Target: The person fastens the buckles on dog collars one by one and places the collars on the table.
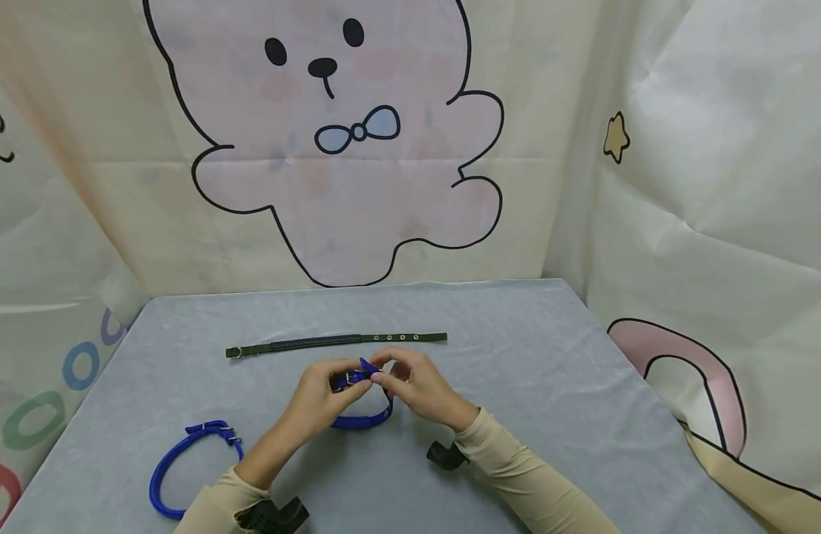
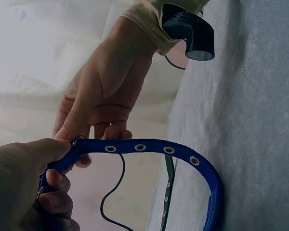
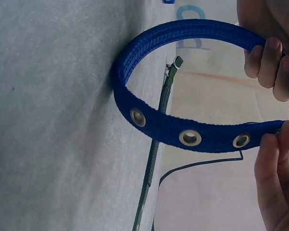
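Both hands hold a blue collar (image 1: 362, 422) bent into a loop above the table. Metal-rimmed holes run along its strap (image 3: 190, 137). My left hand (image 1: 318, 397) grips it near the buckle (image 1: 352, 378). Opposite, my right hand (image 1: 417, 385) pinches the strap by its pointed end (image 1: 368, 365). In the left wrist view the left thumb (image 2: 53, 150) presses on the collar, and the right hand (image 2: 103, 91) reaches in from above. Part of the buckle is hidden behind fingers.
A second blue collar (image 1: 158, 475), closed in a loop, lies at the left, partly behind the left forearm. Behind the hands a green collar (image 1: 317, 342) lies stretched flat across the grey table (image 1: 517, 356). Patterned curtains stand around the table.
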Tool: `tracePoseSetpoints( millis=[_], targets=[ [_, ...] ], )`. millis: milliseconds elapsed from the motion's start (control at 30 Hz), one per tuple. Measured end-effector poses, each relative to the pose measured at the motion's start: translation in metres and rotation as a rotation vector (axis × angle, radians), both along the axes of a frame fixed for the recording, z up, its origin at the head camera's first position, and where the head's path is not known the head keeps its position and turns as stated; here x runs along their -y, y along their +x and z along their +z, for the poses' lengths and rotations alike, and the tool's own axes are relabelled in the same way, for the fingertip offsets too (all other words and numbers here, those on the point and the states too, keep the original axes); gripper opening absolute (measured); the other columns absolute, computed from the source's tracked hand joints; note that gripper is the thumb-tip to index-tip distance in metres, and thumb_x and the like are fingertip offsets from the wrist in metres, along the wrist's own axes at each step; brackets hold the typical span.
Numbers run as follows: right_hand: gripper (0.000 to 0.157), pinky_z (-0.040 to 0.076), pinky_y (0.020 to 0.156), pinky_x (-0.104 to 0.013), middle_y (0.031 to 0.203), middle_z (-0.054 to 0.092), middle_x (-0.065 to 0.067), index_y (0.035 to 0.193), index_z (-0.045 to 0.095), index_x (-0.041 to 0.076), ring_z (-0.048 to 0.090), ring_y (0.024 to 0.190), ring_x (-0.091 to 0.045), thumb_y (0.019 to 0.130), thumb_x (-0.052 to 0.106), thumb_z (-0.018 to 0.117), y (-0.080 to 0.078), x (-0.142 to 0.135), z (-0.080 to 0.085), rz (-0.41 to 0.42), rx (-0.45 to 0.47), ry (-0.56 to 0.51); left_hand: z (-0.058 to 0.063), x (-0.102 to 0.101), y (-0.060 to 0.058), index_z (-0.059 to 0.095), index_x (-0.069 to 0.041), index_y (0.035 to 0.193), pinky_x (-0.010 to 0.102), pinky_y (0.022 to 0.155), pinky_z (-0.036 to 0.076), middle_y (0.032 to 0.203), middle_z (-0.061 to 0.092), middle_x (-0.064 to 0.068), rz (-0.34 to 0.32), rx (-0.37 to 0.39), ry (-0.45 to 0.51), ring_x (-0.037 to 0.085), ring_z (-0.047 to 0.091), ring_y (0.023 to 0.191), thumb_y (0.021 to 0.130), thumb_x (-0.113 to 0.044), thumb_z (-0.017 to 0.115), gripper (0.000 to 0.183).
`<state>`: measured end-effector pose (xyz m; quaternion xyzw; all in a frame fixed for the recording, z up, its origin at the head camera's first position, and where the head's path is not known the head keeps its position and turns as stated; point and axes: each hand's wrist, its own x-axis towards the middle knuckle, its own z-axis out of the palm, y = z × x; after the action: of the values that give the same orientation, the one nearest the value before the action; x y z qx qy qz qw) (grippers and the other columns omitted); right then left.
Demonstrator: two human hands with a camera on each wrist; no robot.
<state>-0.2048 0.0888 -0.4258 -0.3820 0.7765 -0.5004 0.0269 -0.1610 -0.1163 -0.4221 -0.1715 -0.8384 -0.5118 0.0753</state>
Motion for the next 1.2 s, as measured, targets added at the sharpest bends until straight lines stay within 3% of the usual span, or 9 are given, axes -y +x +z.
tracePoseSetpoints(
  millis=[133,267,467,633,833,967,1200],
  targets=[
    [0.018,0.057,0.064,-0.027,0.115,0.067,-0.015,0.117,0.068,0.006,0.068,0.071,-0.021,0.101,0.011,0.062,0.001,0.000,0.000,0.010,-0.021,-0.047,0.000,-0.001,0.001,0.078,-0.009,0.103,0.022,0.057,0.048,0.088,0.075,0.005,0.014,0.001,0.013,0.003,0.055,0.064,0.089,-0.015,0.078,0.015],
    [0.018,0.058,0.065,-0.029,0.106,0.067,-0.021,0.117,0.065,0.001,0.066,0.069,-0.029,0.100,0.005,0.061,0.000,-0.002,0.001,0.041,0.061,-0.105,-0.001,-0.002,0.001,0.078,-0.010,0.104,0.022,0.054,0.046,0.084,0.073,0.003,0.017,0.017,0.010,0.003,0.052,0.061,0.089,-0.015,0.079,0.016],
    [0.018,0.051,0.059,-0.027,0.087,0.064,-0.025,0.117,0.065,-0.001,0.056,0.061,-0.011,0.100,0.004,0.060,0.000,-0.004,0.002,0.063,0.122,-0.122,-0.001,-0.002,0.001,0.077,-0.011,0.105,0.022,0.053,0.044,0.083,0.073,0.003,0.012,0.040,0.006,0.004,0.050,0.060,0.089,-0.016,0.078,0.016],
    [0.017,0.047,0.055,-0.024,0.087,0.064,-0.027,0.116,0.066,-0.001,0.051,0.060,-0.004,0.099,0.004,0.062,0.000,-0.004,0.001,0.053,0.109,-0.139,-0.002,-0.003,0.001,0.077,-0.013,0.103,0.021,0.058,0.046,0.088,0.074,0.002,0.003,0.064,-0.053,0.004,0.053,0.065,0.089,-0.018,0.078,0.015],
    [0.017,0.054,0.060,-0.028,0.105,0.069,-0.027,0.118,0.061,-0.001,0.063,0.066,-0.018,0.102,0.003,0.057,-0.003,-0.003,0.001,0.037,0.092,-0.196,-0.004,-0.004,0.000,0.077,-0.013,0.107,0.022,0.056,0.044,0.083,0.071,-0.001,0.027,0.103,-0.084,0.006,0.051,0.063,0.090,-0.018,0.078,0.018],
    [0.019,0.055,0.058,-0.030,0.105,0.070,-0.027,0.120,0.058,-0.003,0.063,0.066,-0.029,0.103,0.002,0.055,-0.003,-0.001,0.000,0.045,0.070,-0.208,-0.005,-0.004,-0.001,0.078,-0.013,0.109,0.022,0.056,0.044,0.087,0.073,0.000,0.053,0.102,-0.104,0.007,0.052,0.063,0.089,-0.018,0.078,0.021],
    [0.018,0.051,0.055,-0.029,0.104,0.070,-0.025,0.121,0.056,-0.002,0.059,0.066,-0.035,0.104,0.003,0.052,-0.002,0.001,-0.001,0.045,0.040,-0.219,-0.011,-0.004,-0.002,0.077,-0.016,0.101,0.021,0.065,0.047,0.095,0.075,-0.001,0.063,0.081,-0.172,0.006,0.056,0.073,0.089,-0.019,0.079,0.013]
  ],
)
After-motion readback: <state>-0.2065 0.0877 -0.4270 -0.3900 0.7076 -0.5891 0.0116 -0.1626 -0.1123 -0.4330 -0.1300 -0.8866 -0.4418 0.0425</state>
